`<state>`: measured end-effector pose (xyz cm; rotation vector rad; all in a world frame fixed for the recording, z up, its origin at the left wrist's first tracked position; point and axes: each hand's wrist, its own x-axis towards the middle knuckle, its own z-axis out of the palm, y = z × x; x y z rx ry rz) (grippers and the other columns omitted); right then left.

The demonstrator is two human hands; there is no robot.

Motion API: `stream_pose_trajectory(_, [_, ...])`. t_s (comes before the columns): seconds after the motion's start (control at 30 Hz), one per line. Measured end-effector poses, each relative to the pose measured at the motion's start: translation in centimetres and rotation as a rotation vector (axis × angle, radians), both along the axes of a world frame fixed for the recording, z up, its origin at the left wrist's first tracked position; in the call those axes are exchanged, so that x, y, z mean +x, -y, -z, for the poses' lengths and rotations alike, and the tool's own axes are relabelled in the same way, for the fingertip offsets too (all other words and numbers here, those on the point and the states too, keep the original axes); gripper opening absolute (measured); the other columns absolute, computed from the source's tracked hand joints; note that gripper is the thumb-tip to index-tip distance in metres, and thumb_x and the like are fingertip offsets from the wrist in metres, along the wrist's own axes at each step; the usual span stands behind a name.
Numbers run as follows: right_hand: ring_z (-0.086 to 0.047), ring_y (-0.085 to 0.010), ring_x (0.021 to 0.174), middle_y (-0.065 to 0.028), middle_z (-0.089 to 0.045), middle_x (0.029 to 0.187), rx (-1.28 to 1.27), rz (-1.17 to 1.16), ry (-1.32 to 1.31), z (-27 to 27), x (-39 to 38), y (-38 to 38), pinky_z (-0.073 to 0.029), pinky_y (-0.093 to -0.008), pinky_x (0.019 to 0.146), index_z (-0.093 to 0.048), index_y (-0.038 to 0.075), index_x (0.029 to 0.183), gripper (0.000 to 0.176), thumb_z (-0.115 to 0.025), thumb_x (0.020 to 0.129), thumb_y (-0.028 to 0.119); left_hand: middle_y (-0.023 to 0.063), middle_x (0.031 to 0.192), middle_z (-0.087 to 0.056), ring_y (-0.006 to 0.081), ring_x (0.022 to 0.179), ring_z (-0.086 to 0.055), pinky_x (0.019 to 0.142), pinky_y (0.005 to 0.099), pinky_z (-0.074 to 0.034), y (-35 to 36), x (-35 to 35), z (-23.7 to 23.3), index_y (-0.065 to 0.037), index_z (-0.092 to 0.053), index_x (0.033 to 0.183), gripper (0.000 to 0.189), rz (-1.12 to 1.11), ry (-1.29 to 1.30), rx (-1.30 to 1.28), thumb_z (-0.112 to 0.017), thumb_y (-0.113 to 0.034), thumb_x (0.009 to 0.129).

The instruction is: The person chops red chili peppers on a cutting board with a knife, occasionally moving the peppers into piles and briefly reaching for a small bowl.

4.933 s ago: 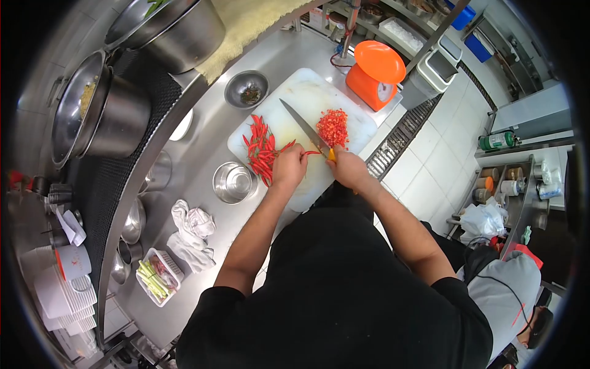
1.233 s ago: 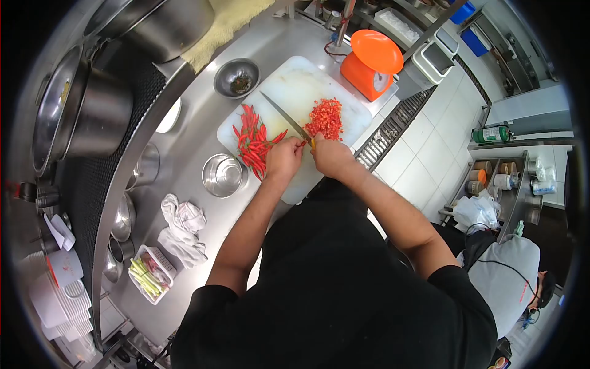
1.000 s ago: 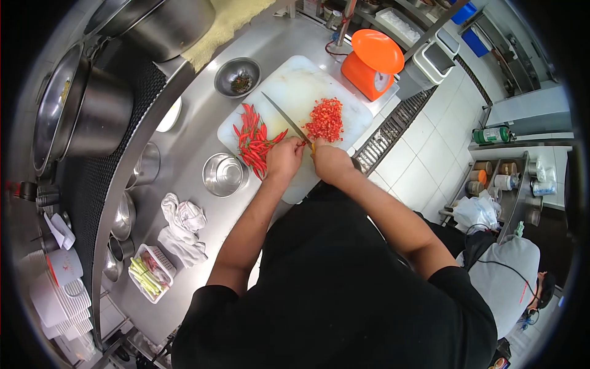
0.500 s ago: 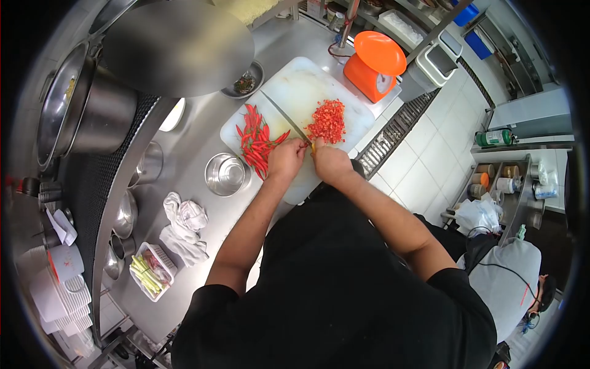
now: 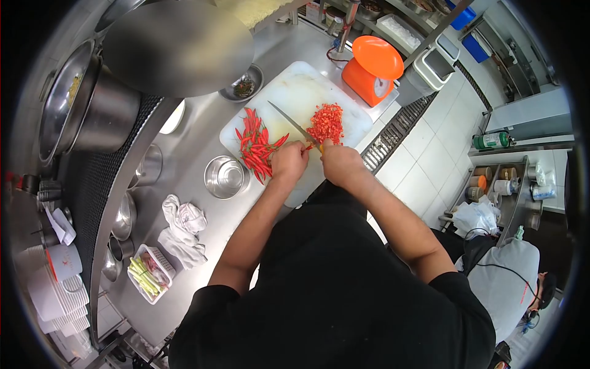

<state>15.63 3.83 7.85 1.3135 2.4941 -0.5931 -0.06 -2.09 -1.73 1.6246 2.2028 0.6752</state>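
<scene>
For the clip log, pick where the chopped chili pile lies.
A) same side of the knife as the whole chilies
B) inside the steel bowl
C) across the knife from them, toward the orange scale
C: the chopped chili pile lies between the knife and the orange scale, the whole chilies on the blade's other side.

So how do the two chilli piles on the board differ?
The whole chillies lie as long pods, loosely spread left of the knife; the chopped chilli is small bits in a compact heap right of it. Both are red and on the white cutting board.
</scene>
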Motion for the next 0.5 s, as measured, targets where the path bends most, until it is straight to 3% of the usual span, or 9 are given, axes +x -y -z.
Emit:
stream_pose_trajectory(0.1, [-0.076,-0.0376,0.083,-0.0215,-0.075,0.088,0.056,-0.021,0.019,1.3,0.0,0.9,-0.06,-0.0493,0.074,-0.054,-0.001,0.111,0.031,-0.063,0.102,0.027,0.0122,0.083,-0.074,0.0341,0.077,-0.073,0.071,0.0489,-0.057,0.1,0.0,0.0,-0.008,-0.075,0.087,0.015,-0.01,0.028,0.01,-0.075,-0.023,0.088])
stream_pose_trajectory(0.2, [-0.078,-0.0363,0.087,-0.0242,-0.076,0.094,0.022,0.011,0.015,3.8,-0.2,1.2,-0.062,-0.0457,0.075,-0.055,-0.004,0.112,0.022,-0.057,0.096,0.011,0.0118,0.083,-0.074,0.0339,0.077,-0.073,0.071,0.0486,-0.057,0.1,0.0,0.0,-0.008,-0.075,0.086,0.014,-0.007,0.009,0.015,-0.075,-0.022,0.088])
stream_pose_trajectory(0.3, [-0.078,-0.0369,0.085,-0.0241,-0.076,0.092,0.046,-0.016,-0.083,4.4,-0.2,0.7,-0.062,-0.0457,0.075,-0.054,-0.003,0.113,0.023,-0.058,0.095,0.011,0.0117,0.083,-0.074,0.0338,0.077,-0.073,0.071,0.0483,-0.057,0.2,-0.1,0.2,-0.008,-0.075,0.086,0.012,0.003,-0.009,0.03,-0.075,-0.02,0.087])
stream_pose_trajectory(0.5, [-0.078,-0.0374,0.083,-0.0232,-0.076,0.091,0.066,-0.052,0.007,1.7,-0.4,0.4,-0.062,-0.0459,0.073,-0.053,-0.004,0.117,0.026,-0.058,0.096,0.01,0.0117,0.084,-0.074,0.0334,0.079,-0.073,0.071,0.0478,-0.057,0.4,-0.1,0.1,-0.009,-0.075,0.086,0.009,0.015,0.001,0.028,-0.074,-0.018,0.086])
